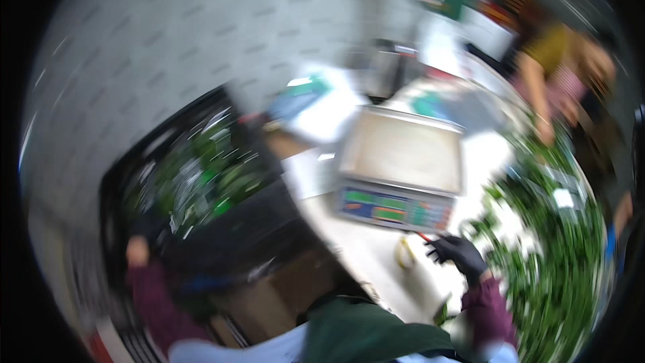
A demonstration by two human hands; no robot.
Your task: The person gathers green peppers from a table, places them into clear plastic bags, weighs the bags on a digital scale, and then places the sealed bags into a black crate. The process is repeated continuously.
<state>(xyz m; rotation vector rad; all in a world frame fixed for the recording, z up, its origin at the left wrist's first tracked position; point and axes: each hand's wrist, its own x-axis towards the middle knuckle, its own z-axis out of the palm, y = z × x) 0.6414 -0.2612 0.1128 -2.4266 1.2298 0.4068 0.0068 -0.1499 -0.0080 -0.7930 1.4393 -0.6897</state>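
Observation:
My right hand (458, 257), in a black glove, is over the white table just below a digital weighing scale (400, 161); its fingers are spread, and a thin red item lies by the fingertips. Beside it on the table is a yellow ring (404, 253), perhaps a tape roll. My left hand (146, 227), dark-gloved and blurred, reaches into a black plastic crate (227, 242) at the left. Bagged leafy greens (201, 181) fill that crate. Whether the left fingers hold anything does not show. A large heap of loose leafy greens (549, 257) covers the table's right side.
Across the table at the upper right, a person (549, 65) reaches into the greens. Plastic bags (322, 106) lie behind the scale. Cardboard (297, 287) shows beneath the crate. A forearm of another person (623, 210) is at the right edge.

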